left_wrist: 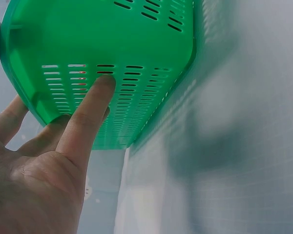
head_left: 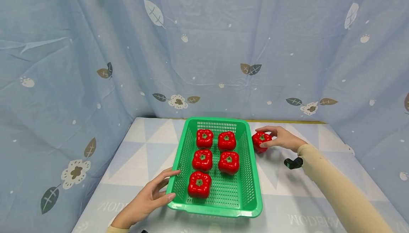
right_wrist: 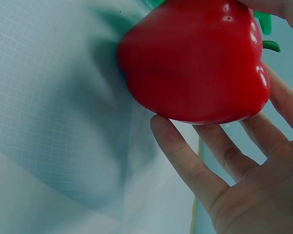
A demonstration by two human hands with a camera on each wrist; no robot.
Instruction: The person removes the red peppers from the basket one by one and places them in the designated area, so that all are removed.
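A green plastic basket [head_left: 211,210] with slotted walls stands on the table. Inside it are several red bell peppers [head_left: 228,162] in two columns, stems up. My left hand [head_left: 143,199] grips the basket's left rim near the front corner; in the left wrist view, some fingers lie against the outer slotted wall [left_wrist: 129,97]. Just right of the basket, my right hand [head_left: 282,139] holds another red bell pepper [right_wrist: 195,63] between thumb and fingers. Its short green stem [right_wrist: 271,46] shows in the right wrist view. Whether this pepper touches the table cannot be told.
The table [head_left: 127,162] wears a pale cloth with triangles and printed lettering. A blue curtain [head_left: 211,48] with leaves and flowers hangs behind and at both sides. A black device [head_left: 293,163] sits at my right wrist.
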